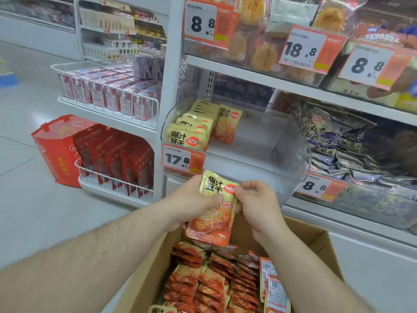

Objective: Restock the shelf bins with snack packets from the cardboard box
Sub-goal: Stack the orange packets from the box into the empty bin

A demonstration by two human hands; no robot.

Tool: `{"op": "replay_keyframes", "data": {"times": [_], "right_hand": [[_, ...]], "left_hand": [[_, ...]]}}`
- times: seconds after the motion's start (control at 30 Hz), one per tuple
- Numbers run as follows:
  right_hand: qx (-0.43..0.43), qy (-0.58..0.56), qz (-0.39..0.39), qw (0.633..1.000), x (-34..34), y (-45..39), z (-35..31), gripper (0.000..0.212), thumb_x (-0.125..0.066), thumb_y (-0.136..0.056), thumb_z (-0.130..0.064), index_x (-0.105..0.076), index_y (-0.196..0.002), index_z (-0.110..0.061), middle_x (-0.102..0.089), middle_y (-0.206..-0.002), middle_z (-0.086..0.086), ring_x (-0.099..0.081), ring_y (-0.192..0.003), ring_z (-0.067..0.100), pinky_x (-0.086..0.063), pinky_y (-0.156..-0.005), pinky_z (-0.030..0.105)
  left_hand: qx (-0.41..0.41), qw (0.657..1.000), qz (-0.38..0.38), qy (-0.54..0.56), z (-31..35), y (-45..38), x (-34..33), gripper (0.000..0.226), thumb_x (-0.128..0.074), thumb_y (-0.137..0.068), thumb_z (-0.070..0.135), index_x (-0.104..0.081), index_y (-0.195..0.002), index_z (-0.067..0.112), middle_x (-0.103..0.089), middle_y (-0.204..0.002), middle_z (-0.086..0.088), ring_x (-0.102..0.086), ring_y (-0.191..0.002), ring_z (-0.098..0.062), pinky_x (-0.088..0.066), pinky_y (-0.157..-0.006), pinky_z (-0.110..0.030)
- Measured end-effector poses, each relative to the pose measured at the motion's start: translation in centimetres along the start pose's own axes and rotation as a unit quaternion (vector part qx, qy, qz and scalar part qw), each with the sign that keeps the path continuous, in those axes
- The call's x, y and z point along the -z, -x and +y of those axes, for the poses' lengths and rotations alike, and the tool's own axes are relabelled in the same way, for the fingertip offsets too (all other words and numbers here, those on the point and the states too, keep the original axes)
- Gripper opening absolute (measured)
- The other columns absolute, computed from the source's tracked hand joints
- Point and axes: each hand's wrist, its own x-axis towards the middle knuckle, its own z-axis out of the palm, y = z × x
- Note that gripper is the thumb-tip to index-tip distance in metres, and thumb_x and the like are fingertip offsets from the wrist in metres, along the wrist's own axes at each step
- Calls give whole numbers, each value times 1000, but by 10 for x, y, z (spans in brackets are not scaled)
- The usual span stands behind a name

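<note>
A yellow and orange snack packet (pixel 213 213) stands upright between both hands, above the open cardboard box (pixel 316 240). My left hand (pixel 191 202) grips its left edge and my right hand (pixel 257 204) pinches its top right corner. The box holds several more orange packets (pixel 209 281) stacked in rows. Just above the hands is a clear plastic shelf bin (pixel 288 152). A few matching packets (pixel 194 132) stand at its left end; the rest of its floor shows bare.
A price tag reading 17.8 (pixel 182 160) hangs on the bin's front. Dark snack bags (pixel 338 141) fill the bin to the right. Upper shelves hold pastry packs. At left stand white wire racks of red packets (pixel 112 93) and a red carton (pixel 56 150) on the floor.
</note>
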Motion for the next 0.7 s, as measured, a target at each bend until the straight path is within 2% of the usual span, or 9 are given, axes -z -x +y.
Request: {"op": "replay_keyframes", "data": {"times": [0.1,0.17,0.27,0.33,0.43,0.5,0.6,0.67,0.7], "right_hand": [[3,-15,11,1000,3,5,-13,22,-68,-93,-18,-54,-110,-12,-61,-78,2,-52,-47,7,-41,-50,23],[-11,9,-44,999,7,9,-22,33,-74,-87,-26,-56,-113,-16,-64,-83,-1,-51,-52,8,-38,-48,23],[-20,54,-187,981,10,14,-37,15,-71,-89,-23,-65,-101,-15,-61,-64,-5,-43,-45,7,-32,-42,20],[-7,65,-211,975,9,14,-47,3,-67,-92,-16,-65,-90,-15,-59,-56,-7,-40,-42,6,-30,-40,18],[-11,63,-200,978,8,8,-62,13,-66,-92,-10,-65,-81,-17,-63,-55,-9,-41,-37,2,-28,-38,16],[-21,42,-186,981,10,-3,-74,13,-65,-91,-7,-66,-80,-14,-64,-57,-4,-37,-35,3,-21,-37,17],[-18,-25,-126,992,20,-35,-93,16,-62,-93,-8,-57,-79,-14,-49,-47,-5,-24,-35,4,-12,-40,19],[-28,-51,-75,995,24,-66,-103,20,-63,-93,-10,-51,-79,-17,-37,-47,-5,-20,-36,6,-13,-39,19],[-39,-38,-52,997,24,-83,-105,20,-65,-92,-12,-50,-80,-19,-36,-48,-4,-21,-38,7,-14,-39,20]], "left_hand": [[-37,999,9,-7,3,-1,5,11,-60,-98,16,-63,-105,24,-76,-100,-4,-70,-103,-27,-53,-95,-52],[-54,998,23,-4,6,-4,8,19,-61,-98,24,-60,-117,24,-73,-108,-4,-68,-106,-27,-53,-96,-54],[-84,995,43,40,13,-8,10,24,-60,-98,26,-58,-122,22,-74,-111,2,-69,-105,-17,-55,-95,-47],[-90,992,56,66,17,-10,9,24,-59,-98,29,-58,-121,23,-74,-110,2,-70,-103,-17,-56,-92,-47],[-95,990,92,57,25,-15,8,21,-54,-100,37,-57,-118,28,-72,-110,3,-69,-104,-16,-56,-92,-46],[-127,980,156,10,30,-22,14,22,-47,-101,41,-58,-114,26,-66,-113,3,-63,-106,-13,-55,-90,-36],[-207,910,321,-161,32,-31,31,30,-54,-95,37,-60,-119,21,-48,-122,2,-44,-113,-8,-37,-98,-23],[-188,867,383,-259,30,-35,40,37,-62,-90,34,-60,-125,23,-39,-126,-3,-34,-118,-17,-27,-103,-30],[-164,858,395,-285,29,-38,42,42,-64,-89,34,-57,-129,25,-34,-132,-5,-31,-123,-23,-26,-106,-35]]}}
